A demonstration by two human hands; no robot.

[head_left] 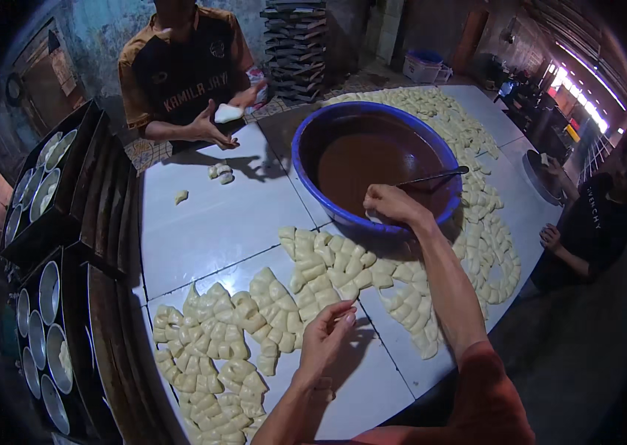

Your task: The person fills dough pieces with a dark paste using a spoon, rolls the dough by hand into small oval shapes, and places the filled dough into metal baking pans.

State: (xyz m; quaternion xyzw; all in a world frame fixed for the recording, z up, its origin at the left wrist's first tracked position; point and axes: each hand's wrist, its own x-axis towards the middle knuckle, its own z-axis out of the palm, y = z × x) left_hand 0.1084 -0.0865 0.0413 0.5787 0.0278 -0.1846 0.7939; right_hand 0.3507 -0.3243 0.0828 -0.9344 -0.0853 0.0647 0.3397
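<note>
My right hand [391, 204] is at the near rim of a big blue basin [300, 167] of smooth brown filling [373, 159]. Its fingers are closed, and a pale bit shows beneath them, too hidden to name. A dark-handled spoon [432, 178] rests in the filling, its handle over the right rim. Lower down, my left hand [328, 334] hovers above the white tiled table [202, 230], loosely open, with nothing visible in it. Close beside it lie rows of cut pale dough pieces [273, 300], and more dough pieces [414, 315] lie under my right forearm.
Across the table, a person [195, 81] handles a white dough piece [228, 113] between both hands. Another person [588, 222] sits at the right by a round pan [540, 178]. Dark racks of round metal tins [50, 293] stand at the left. Stacked trays [295, 52] rise behind.
</note>
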